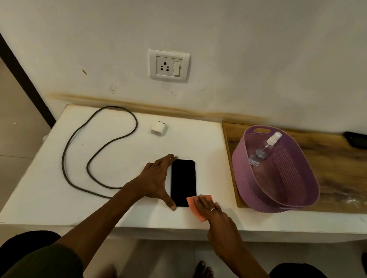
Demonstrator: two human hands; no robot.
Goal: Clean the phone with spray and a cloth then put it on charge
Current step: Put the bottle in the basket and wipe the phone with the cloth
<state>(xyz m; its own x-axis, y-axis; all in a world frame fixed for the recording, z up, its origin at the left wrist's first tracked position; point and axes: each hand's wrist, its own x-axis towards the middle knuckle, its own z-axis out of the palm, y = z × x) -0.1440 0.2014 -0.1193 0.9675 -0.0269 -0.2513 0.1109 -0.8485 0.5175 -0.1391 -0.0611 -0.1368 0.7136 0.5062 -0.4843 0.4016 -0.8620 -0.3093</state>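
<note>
Phone point(183, 182) lies flat, dark screen up, on white table point(128, 213), near front edge, roughly centre of the white top. Left hand point(156, 180) braces it: fingers spread open along phone's left side, fingertips at its far-left corner, thumb reaching round to the near-left corner. Hand is splayed flat, not gripping anything, just pinning the phone's edge. Right hand point(212, 209) presses flat w/ fingers together on an orange cloth point(197, 208), which overlaps phone's near-right corner & the table just beside it (ring visible on one finger). Cloth is under the palm & fingers, not pinched.

Left of phone, well apart: dark charging cable point(99, 152) in a loose loop on the table, both ends hard to make out. White charger adapter point(159, 128) sits near table's back, apart from cable, not plugged in. Wall socket point(168, 65) w/ switch is on the wall above & behind.

Right side: wooden board point(340, 173) touching the white top, carrying a purple basket point(283, 199). Clear spray bottle point(263, 148) w/ white nozzle leans tilted inside basket against its far-left wall. Dark object point(363, 141) at board's far-right, too blurry to ID.
</note>
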